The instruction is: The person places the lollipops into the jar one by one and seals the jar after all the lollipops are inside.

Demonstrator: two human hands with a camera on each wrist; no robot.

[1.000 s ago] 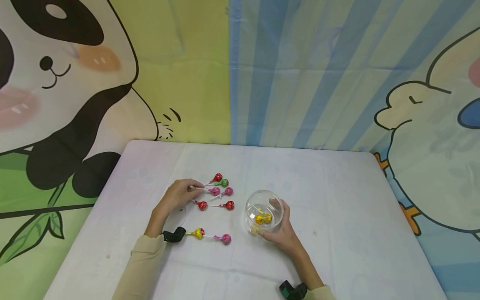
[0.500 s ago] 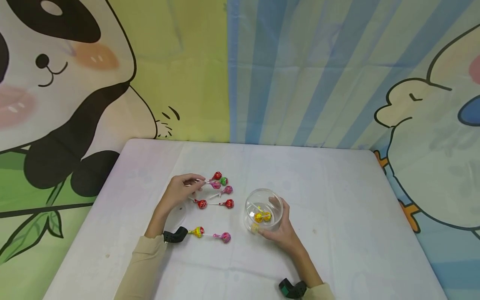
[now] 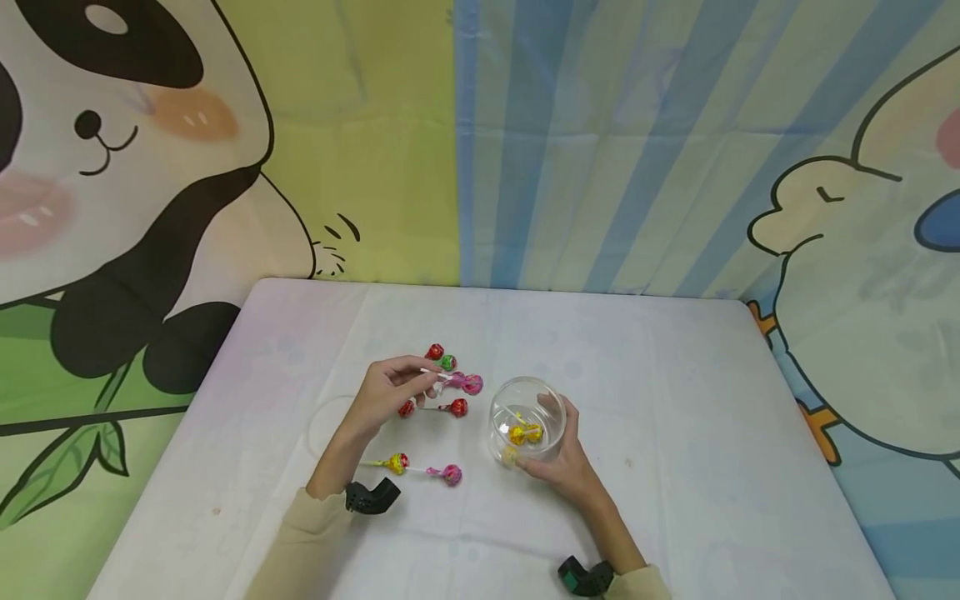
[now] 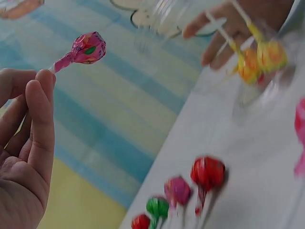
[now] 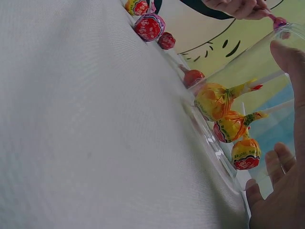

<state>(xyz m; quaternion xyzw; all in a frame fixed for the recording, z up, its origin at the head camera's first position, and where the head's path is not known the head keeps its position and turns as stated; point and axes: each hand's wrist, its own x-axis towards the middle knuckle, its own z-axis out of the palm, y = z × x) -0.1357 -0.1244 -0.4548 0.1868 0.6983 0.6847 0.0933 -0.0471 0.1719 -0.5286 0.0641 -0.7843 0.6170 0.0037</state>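
My left hand (image 3: 390, 390) pinches the white stick of a pink lollipop (image 4: 89, 47) between thumb and fingers, its wrapped head pointing toward the jar. In the head view this lollipop overlaps another pink one lying on the table. My right hand (image 3: 562, 454) wraps round the side of a clear jar (image 3: 498, 415) that stands on the white cloth with its mouth up. Inside it, yellow lollipops (image 5: 213, 101) lie at the bottom, heads down with their sticks leaning. The right wrist view shows the fingers through the clear wall.
Beyond the left hand lie a red lollipop (image 3: 435, 352) and a green lollipop (image 3: 447, 363). Red lollipops (image 3: 458, 407) lie nearer, then a yellow lollipop (image 3: 398, 463) and a pink lollipop (image 3: 452, 475). A clear round lid (image 3: 311, 427) lies left of the left wrist.
My left hand has picked up a pink lollipop from the row and carried it right toward the jar. My right hand and the jar have stayed in place.
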